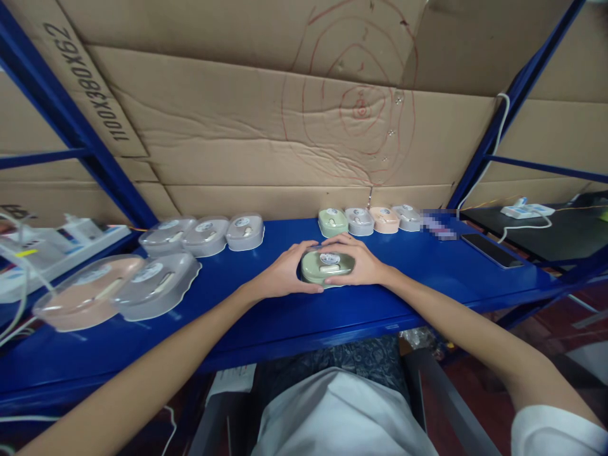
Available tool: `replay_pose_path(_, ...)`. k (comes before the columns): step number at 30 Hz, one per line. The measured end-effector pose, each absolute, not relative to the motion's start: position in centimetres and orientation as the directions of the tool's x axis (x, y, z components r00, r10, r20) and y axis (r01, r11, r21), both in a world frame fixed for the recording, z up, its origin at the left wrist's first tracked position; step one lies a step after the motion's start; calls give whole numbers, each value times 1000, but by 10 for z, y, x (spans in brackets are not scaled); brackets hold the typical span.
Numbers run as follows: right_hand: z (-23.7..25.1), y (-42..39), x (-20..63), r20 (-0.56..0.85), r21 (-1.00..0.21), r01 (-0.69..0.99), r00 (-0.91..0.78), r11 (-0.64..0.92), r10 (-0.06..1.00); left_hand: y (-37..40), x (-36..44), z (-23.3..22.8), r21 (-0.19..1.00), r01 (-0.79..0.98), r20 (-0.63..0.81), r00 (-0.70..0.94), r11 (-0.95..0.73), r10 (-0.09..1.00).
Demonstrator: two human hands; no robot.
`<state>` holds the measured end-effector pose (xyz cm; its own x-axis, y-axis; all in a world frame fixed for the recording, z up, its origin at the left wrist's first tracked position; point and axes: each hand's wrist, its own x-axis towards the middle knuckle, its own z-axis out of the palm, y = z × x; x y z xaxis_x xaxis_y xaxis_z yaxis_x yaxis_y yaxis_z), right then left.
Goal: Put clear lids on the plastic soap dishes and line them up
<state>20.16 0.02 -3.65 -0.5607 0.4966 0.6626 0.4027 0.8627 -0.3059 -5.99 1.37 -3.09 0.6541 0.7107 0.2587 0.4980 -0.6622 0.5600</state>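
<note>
Between my two hands a pale green lidded box [313, 265] sits near the middle of the blue shelf. It has a clear lid with a round label and a small whitish piece on top. My left hand [287, 269] is curved around its left side, thumb along the near edge. From the right, my right hand [361, 261] grips the box, with fingers over the far edge and the thumb at the front of the lid. Parts of the box's sides are hidden behind my fingers.
Several similar boxes stand on the blue shelf [285, 323]: grey ones [156, 288] and a peach one [90, 297] at left, a green one [333, 223] and others at back right. A phone [491, 250] lies right. Cardboard [228, 152] backs the shelf; power strips [61, 250] are left.
</note>
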Motion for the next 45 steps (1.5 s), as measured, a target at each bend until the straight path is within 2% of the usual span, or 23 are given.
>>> replay_pose_path(16, -41, -1, 200, 663, -322, 405, -549, 856, 509, 10, -59, -32, 573, 445, 246, 708, -688, 662)
replay_pose_path(21, -40, -1, 200, 627, -350, 409, -566, 843, 535, 8, -58, -33, 604, 438, 246, 693, -666, 678)
replay_pose_path(38, -30, -1, 205, 509, -362, 450, -638, 816, 578, 8, -59, -35, 660, 355, 237, 738, -662, 632)
replay_pose_path(42, -31, -3, 203, 528, -349, 448, -632, 823, 568, 7, -60, -35, 658, 358, 239, 735, -662, 635)
replay_pose_path(45, -33, -2, 202, 560, -388, 417, -602, 822, 570, 7, -59, -35, 630, 381, 250, 726, -677, 641)
